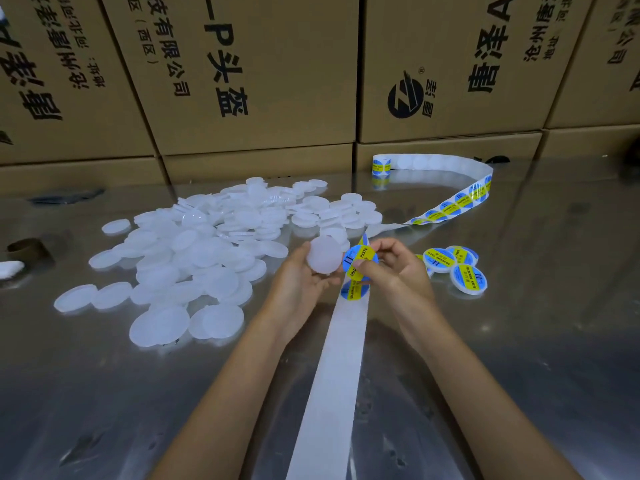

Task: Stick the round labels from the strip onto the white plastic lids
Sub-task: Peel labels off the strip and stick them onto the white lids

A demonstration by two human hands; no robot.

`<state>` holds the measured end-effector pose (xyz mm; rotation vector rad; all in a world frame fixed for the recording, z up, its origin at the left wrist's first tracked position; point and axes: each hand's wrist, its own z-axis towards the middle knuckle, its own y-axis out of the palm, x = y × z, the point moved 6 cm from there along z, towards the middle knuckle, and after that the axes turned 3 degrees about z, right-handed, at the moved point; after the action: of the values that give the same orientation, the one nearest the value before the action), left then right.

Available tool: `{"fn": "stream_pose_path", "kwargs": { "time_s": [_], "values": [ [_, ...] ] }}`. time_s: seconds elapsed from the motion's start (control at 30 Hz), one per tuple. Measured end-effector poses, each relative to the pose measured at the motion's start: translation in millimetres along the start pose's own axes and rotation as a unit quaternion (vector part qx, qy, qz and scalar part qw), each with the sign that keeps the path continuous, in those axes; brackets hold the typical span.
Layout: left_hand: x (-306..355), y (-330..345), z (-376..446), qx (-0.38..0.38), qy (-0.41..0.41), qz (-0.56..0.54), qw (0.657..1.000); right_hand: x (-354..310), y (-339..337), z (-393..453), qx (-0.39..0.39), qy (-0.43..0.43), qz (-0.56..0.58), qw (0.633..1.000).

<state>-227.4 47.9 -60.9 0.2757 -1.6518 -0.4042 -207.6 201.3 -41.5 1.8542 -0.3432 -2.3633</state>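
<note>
Two bare forearms reached up from six o'clock over a shiny metal table. Between them ran the spent white backing strip, from the bottom edge up to the hands at the middle. One label still sat on that strip just below the hands.

At centre the left hand held a plain white lid, its fingers curled round the lid's lower edge. Just beside it, toward three o'clock, the right hand pinched a round blue and yellow label between thumb and fingertips; the label's edge touched or overlapped the lid, and I could not tell whether it had stuck yet.

From the hands the unused label strip curved away toward one o'clock and ended in a small curl near the boxes.

At three o'clock of the right hand lay a small cluster of labelled lids. From nine to eleven o'clock spread a big loose heap of bare white lids. Along twelve o'clock stood a wall of printed cardboard boxes. At the far nine o'clock edge stood a brown cardboard ring.
</note>
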Motion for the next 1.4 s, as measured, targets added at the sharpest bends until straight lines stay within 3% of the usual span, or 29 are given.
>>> {"fn": "stream_pose_path", "kwargs": {
  "time_s": [0.1, 0.23, 0.67, 1.0, 1.1, 1.4],
  "values": [
    [-7, 15, -8, -0.063, -0.051, -0.06, 0.995, -2, 5, -1, 0.003, -0.039, -0.037, 0.999],
    [-15, 27, -14, -0.096, -0.079, -0.05, 0.991, -2, 7, -3, 0.013, -0.074, -0.087, 0.993],
    [-17, 34, -21, -0.078, -0.082, -0.046, 0.992, 1, 1, -3, 0.043, -0.115, -0.197, 0.973],
    [-15, 39, -24, -0.097, -0.097, -0.166, 0.977, 0, -5, -8, 0.073, -0.126, -0.335, 0.931],
    [-15, 40, -24, -0.109, -0.091, -0.156, 0.978, 0, -3, -9, 0.064, -0.145, -0.374, 0.914],
    [-15, 34, -23, -0.101, -0.056, -0.038, 0.993, -4, -9, -5, 0.067, -0.184, -0.351, 0.916]
  ]
}}
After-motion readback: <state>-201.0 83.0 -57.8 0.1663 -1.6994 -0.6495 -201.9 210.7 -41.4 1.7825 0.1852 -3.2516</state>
